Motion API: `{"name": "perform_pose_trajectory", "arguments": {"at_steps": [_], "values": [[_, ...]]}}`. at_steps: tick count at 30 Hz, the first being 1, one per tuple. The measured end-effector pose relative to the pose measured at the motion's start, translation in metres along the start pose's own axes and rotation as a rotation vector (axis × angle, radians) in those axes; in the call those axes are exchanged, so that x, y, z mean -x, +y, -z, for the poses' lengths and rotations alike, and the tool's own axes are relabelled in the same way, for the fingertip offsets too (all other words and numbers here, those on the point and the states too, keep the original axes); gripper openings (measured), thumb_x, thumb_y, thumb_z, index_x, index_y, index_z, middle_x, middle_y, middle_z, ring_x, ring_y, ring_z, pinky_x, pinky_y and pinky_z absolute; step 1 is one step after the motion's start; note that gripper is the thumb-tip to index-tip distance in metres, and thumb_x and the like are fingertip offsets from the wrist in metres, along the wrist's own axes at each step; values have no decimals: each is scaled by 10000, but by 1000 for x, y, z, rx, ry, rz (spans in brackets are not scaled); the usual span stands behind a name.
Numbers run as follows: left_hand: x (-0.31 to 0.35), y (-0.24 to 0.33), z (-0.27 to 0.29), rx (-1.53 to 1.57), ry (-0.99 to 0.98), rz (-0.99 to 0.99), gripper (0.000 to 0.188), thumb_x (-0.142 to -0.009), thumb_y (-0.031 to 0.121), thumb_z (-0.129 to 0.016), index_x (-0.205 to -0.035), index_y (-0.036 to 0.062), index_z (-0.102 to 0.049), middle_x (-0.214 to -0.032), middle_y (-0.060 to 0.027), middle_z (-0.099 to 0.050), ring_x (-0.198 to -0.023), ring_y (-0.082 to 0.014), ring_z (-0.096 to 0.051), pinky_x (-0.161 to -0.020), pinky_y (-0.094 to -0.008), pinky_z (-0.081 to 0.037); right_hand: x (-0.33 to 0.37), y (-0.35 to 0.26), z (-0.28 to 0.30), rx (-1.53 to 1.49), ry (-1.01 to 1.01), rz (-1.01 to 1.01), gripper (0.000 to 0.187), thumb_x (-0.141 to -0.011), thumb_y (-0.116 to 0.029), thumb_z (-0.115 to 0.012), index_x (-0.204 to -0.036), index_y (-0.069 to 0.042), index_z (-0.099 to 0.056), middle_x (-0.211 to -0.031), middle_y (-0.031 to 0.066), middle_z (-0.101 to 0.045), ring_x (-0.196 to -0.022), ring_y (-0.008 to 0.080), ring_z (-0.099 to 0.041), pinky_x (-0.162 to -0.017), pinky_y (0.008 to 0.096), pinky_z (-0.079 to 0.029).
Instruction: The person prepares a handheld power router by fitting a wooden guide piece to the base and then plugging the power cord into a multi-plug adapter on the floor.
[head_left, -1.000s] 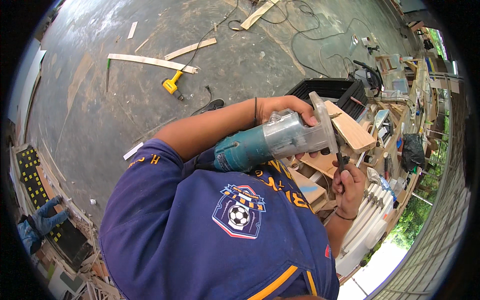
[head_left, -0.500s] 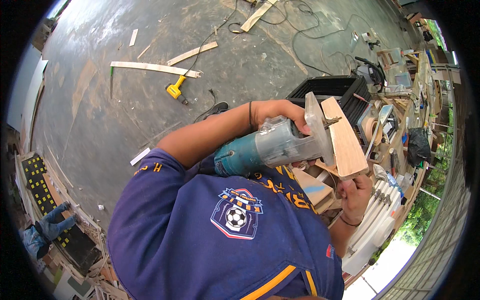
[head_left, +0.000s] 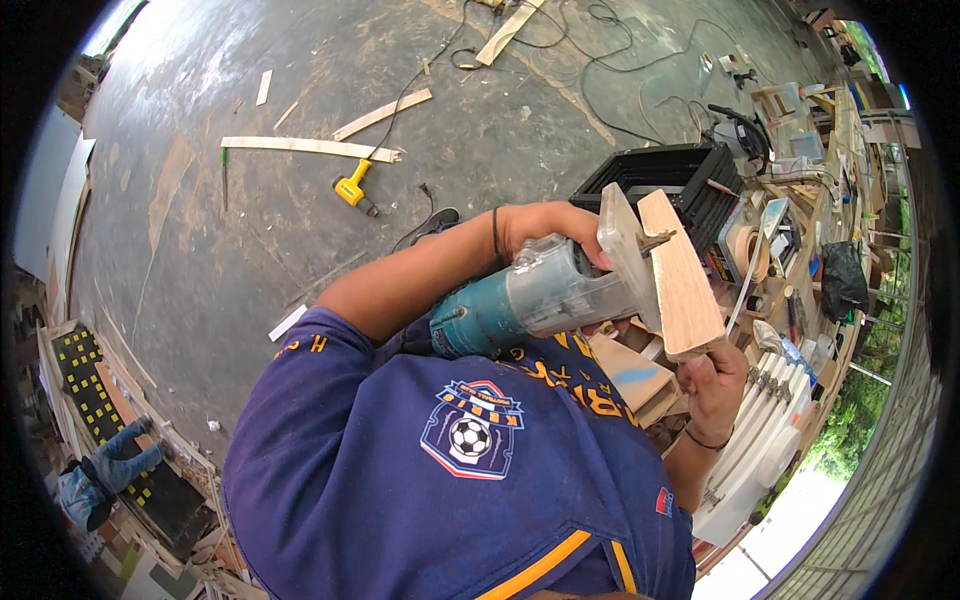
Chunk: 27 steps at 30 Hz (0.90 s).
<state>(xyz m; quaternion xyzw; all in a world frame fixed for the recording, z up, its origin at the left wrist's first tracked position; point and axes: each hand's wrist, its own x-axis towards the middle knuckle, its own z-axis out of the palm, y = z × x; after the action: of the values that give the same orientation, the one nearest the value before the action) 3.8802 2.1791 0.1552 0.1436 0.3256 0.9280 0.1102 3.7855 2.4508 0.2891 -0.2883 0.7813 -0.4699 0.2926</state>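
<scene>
My left hand (head_left: 572, 232) is wrapped around the clear base housing of a teal trim router (head_left: 475, 318), which lies sideways against my chest. Past its clear, flat base plate (head_left: 622, 250) the router bit (head_left: 655, 241) sticks out at the edge of a pale, tapered wooden board (head_left: 686, 290). Whether the bit touches the wood I cannot tell. The board's broader lower end is pinched by my right hand (head_left: 713, 388), its fingers curled in.
Black stacked crates (head_left: 640, 185) stand just beyond the board, near a cluttered bench (head_left: 820, 220). A yellow heat gun (head_left: 352, 188), wooden strips (head_left: 300, 145) and cords (head_left: 590, 75) lie on the floor. A person in jeans (head_left: 112, 465) is at far left.
The router and board have shifted very slightly left in the picture, and the board's lower end sits a little lower. Both hands keep their holds.
</scene>
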Motion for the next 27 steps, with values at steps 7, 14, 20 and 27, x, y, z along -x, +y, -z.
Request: {"name": "perform_pose_trajectory", "arguments": {"at_steps": [7,14,20,27], "values": [[-1,16,-17,92,75,102,438,-776,87,-642,-1177,-70,-564,-1118,-174,-633,-1003,-242,-618,-889,-338,-498,-2,3,2,23,3,20,371,-808,-325,-688,-796,32,-588,-599,-7,-491,-541,63,-444,-492,221,-334],[-6,14,-13,165,3,130,452,-780,100,-629,-1191,-70,-550,-1105,-192,-633,-975,-262,-634,-869,-370,-515,-5,-2,-8,-100,11,72,443,-806,-400,-707,-843,32,-612,-661,-26,-513,-604,46,-444,-527,207,-326],[-9,21,-16,-7,1,104,469,-775,107,-628,-1201,-69,-539,-1087,-203,-634,-964,-285,-637,-859,-392,-520,-7,4,1,53,-8,19,479,-811,-445,-697,-856,25,-617,-670,-42,-486,-617,53,-396,-536,217,-297],[-9,17,-13,210,39,195,488,-775,111,-633,-1216,-68,-526,-1099,-205,-629,-968,-282,-636,-868,-389,-515,-9,0,-1,14,-15,20,469,-815,-431,-699,-852,29,-614,-673,-27,-514,-630,59,-431,-549,218,-334]]}}
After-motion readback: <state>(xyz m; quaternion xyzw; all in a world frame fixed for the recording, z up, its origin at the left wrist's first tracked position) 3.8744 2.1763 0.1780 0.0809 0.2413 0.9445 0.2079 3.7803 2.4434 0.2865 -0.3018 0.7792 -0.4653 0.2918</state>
